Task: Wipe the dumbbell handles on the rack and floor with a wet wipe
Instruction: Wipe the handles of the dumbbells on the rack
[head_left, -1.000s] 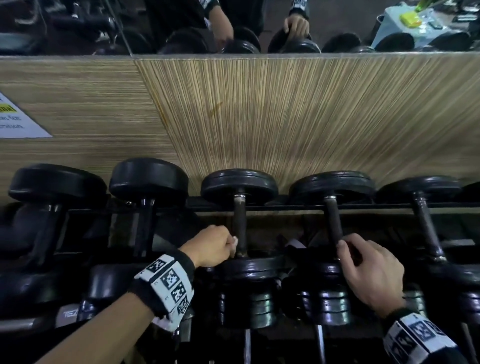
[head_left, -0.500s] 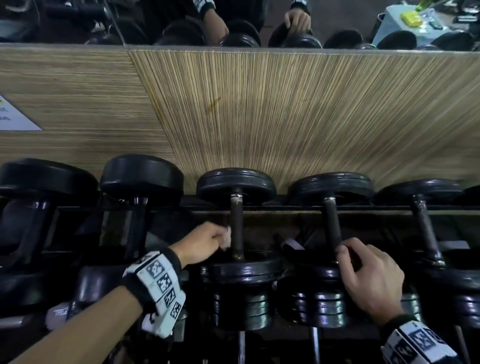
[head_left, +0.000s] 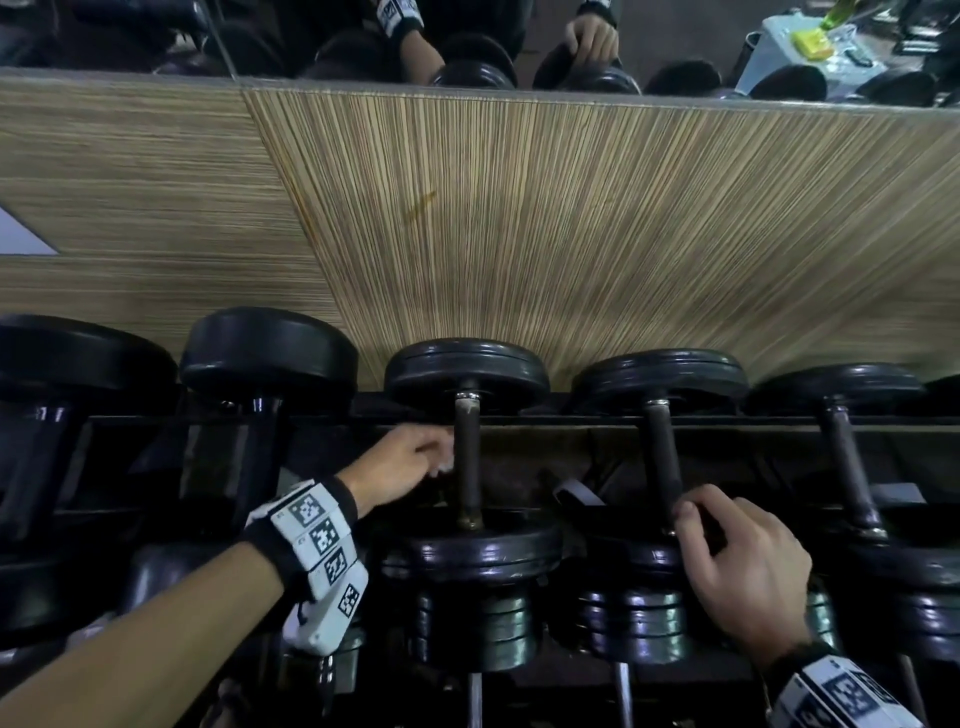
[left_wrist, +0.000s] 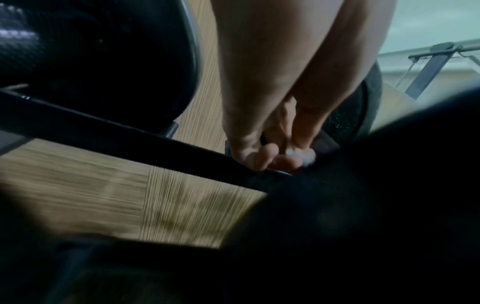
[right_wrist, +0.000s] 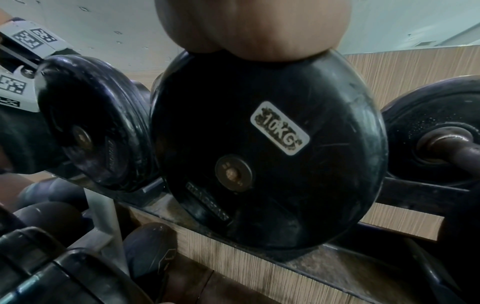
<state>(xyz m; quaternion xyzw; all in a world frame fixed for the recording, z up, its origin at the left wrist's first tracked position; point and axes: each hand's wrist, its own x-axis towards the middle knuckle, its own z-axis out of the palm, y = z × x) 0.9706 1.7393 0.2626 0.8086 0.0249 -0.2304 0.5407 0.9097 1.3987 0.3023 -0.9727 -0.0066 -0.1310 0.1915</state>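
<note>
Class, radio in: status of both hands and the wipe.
Left hand pinches wet wipe against middle dumbbell handle. Right hand holds neighbouring dumbbell. Nothing in the way.

Left hand fingers pinch a white wipe.

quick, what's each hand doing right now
Left hand: pinching the wet wipe against a dumbbell handle.
Right hand: fingers curled round the neighbouring handle.

A striped wooden wall panel fills the middle of the frame. A mirror runs along the top edge, and a white sign is seen at the left edge.
</note>
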